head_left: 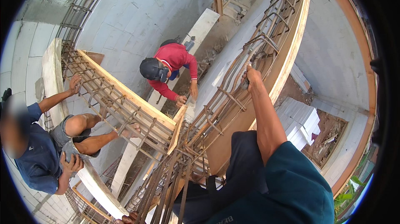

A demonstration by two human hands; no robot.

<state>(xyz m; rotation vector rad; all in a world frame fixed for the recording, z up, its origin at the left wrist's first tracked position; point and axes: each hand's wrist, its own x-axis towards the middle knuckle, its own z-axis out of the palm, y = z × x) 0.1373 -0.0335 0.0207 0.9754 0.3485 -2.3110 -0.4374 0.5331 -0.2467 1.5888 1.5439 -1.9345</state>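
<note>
My right hand (251, 78) is closed around the steel reinforcing bars (233, 78) of a long cage on the right. A dark piece shows below its fingers, too small to make out. At the lower edge my left hand (130, 217) is partly cut off, its fingers curled against a bundle of rebar (166, 186). The bars meet at a corner in front of me, where a short wooden board (177, 130) stands. A co-worker in red (177, 59), wearing a dark cap, crouches below with both hands at that board's far end.
A second co-worker in blue (41, 157) sits at left, one hand on another rebar cage (112, 99) edged by a plank (125, 88). A formwork board (287, 65) runs along the right cage. White blocks (296, 119) are stacked below right, beside pale block walls (137, 11).
</note>
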